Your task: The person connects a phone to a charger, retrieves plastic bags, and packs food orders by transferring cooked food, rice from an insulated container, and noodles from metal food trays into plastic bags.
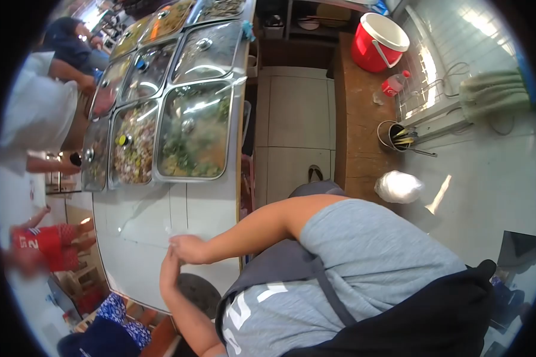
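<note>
Over the white counter top (137,214), my right hand (190,249) and my left hand (169,268) meet, their fingertips together. Both look closed in a pinch; whatever lies between the fingers is hidden or too small to make out. Behind my left forearm shows part of a dark round object (199,290). Just beyond my hands stand several metal food trays under clear lids, among them one with leafy green food (193,134) and one with chopped mixed food (136,146).
A wooden bench (363,107) along the wall bears a red bucket (372,50), a cola bottle (394,84), a utensil holder (392,135) and a clear plastic bundle (399,187). People stand across the counter, one in a white shirt (39,107). Another in dark blue (104,340) is near its end.
</note>
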Demonstrator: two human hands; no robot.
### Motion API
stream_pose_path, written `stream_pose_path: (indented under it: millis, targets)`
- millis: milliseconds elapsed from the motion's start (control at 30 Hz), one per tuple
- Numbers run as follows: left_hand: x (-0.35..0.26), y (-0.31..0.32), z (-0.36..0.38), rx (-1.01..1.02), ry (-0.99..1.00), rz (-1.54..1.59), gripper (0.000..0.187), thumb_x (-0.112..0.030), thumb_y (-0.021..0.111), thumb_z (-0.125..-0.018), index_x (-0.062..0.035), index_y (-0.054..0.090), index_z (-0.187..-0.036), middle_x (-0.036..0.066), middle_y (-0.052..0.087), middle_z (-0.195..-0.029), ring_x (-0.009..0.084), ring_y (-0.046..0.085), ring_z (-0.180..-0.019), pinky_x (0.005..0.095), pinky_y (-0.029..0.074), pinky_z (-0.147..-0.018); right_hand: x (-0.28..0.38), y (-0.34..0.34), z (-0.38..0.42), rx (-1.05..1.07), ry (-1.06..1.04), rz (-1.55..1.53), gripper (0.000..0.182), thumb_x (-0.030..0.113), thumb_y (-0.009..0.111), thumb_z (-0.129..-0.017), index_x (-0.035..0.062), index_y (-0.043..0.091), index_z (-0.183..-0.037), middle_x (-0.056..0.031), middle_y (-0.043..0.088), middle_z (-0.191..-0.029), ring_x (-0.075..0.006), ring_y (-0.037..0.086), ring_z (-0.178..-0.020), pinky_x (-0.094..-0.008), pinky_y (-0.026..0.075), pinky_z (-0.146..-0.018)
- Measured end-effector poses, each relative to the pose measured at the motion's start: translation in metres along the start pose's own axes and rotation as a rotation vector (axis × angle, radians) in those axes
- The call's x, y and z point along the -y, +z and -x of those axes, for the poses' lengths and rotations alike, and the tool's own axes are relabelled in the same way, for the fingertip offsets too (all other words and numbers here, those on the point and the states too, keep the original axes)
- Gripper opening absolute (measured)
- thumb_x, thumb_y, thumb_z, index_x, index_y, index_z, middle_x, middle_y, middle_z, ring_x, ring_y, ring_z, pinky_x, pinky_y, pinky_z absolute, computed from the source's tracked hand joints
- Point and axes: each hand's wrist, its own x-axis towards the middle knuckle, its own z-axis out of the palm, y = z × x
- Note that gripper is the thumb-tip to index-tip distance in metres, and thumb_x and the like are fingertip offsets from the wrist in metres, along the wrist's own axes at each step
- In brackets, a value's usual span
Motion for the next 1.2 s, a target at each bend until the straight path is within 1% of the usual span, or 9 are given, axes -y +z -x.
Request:
stream_pose_path:
  millis: [67,167,333,467,533,633,700,1067,1200]
  targets:
    - [0.006,-0.021,-0.004,0.164,-0.238,-0.019,0.063,-0.039,0.034,-0.089,0.0106,0.032,-0.126,0.02,0.048,-0.121,0.0248,0.046,-0.112,0.0315,0.034,-0.094,0.019,-0.018,-0.005,0.197,0.058,-0.107,0.04,0.01,0.049,-0.075,0.0032,0.052,-0.114,-0.0225,0.059,-0.098,-0.0347,0.058,-0.089,-0.0423,0.044,-0.076]
    - [0.034,0.003,-0.012,-0.208,-0.116,-0.015,0.057,-0.038,0.033,-0.088,0.0056,0.039,-0.124,0.017,0.049,-0.12,0.0256,0.045,-0.11,0.0323,0.036,-0.09,0.044,-0.078,-0.002,0.582,0.215,-0.162,0.041,0.01,0.05,-0.076,0.0039,0.05,-0.117,-0.0218,0.061,-0.093,-0.034,0.06,-0.081,-0.0423,0.046,-0.072]
    - [-0.128,0.064,0.047,-0.662,0.293,-0.294,0.041,-0.024,0.043,-0.08,0.0025,0.052,-0.11,0.013,0.056,-0.107,0.0221,0.05,-0.093,0.0305,0.037,-0.076,0.019,-0.277,0.032,0.534,-0.296,0.234,0.048,0.021,0.055,-0.077,0.0074,0.047,-0.122,-0.0139,0.062,-0.091,-0.0266,0.059,-0.085,-0.0367,0.045,-0.072]
    - [-0.255,0.077,0.075,-0.534,0.491,-0.383,0.031,-0.013,0.052,-0.074,0.0,0.062,-0.1,0.01,0.062,-0.096,0.0194,0.053,-0.079,0.029,0.038,-0.066,-0.098,-0.49,0.13,-0.347,0.077,0.207,0.029,0.029,0.053,-0.077,0.0096,0.063,-0.096,-0.012,0.063,-0.093,-0.0265,0.059,-0.087,-0.0351,0.046,-0.077]
    - [-0.257,0.034,-0.024,-0.317,0.181,-0.711,0.034,-0.023,0.046,-0.08,0.0,0.059,-0.101,0.019,0.058,-0.097,0.0307,0.052,-0.086,0.0372,0.039,-0.073,-0.129,-0.577,0.2,-0.536,0.916,0.621,0.022,0.025,0.051,-0.077,0.0092,0.064,-0.085,-0.0123,0.063,-0.088,-0.0294,0.059,-0.089,-0.04,0.048,-0.075]
    - [-0.337,0.045,-0.155,-0.057,-0.038,-1.07,0.036,-0.029,0.043,-0.085,0.0016,0.057,-0.097,0.028,0.055,-0.093,0.042,0.052,-0.089,0.0462,0.04,-0.076,-0.206,-0.64,0.301,-0.728,0.933,0.879,0.02,0.017,0.052,-0.075,0.0036,0.065,-0.082,-0.0185,0.061,-0.091,-0.032,0.06,-0.084,-0.0432,0.049,-0.07]
    - [-0.407,0.117,-0.201,-0.163,0.426,-0.863,0.04,-0.03,0.049,-0.083,0.0004,0.055,-0.108,0.023,0.055,-0.108,0.0352,0.053,-0.1,0.0404,0.042,-0.083,-0.235,-0.647,0.35,-0.916,0.87,0.82,0.023,0.026,0.056,-0.075,0.0074,0.061,-0.087,-0.0144,0.06,-0.094,-0.035,0.057,-0.083,-0.0435,0.046,-0.073]
    - [-0.679,0.406,-0.368,0.506,0.692,-1.204,0.046,-0.038,0.052,-0.082,-0.0094,0.051,-0.117,0.016,0.054,-0.111,0.031,0.052,-0.103,0.0392,0.043,-0.085,-0.14,-0.661,0.288,-0.833,0.803,-0.015,0.031,0.022,0.064,-0.076,0.0031,0.058,-0.1,-0.0148,0.06,-0.091,-0.0255,0.059,-0.085,-0.0332,0.046,-0.075]
    - [-0.752,0.48,-0.486,0.557,0.906,-0.766,0.051,-0.041,0.059,-0.076,-0.0047,0.056,-0.112,0.015,0.057,-0.11,0.0291,0.054,-0.103,0.0361,0.043,-0.088,-0.132,-0.663,0.273,-0.951,0.922,-0.088,0.033,0.02,0.064,-0.075,0.0016,0.057,-0.102,-0.0166,0.06,-0.093,-0.0266,0.06,-0.086,-0.0333,0.047,-0.075]
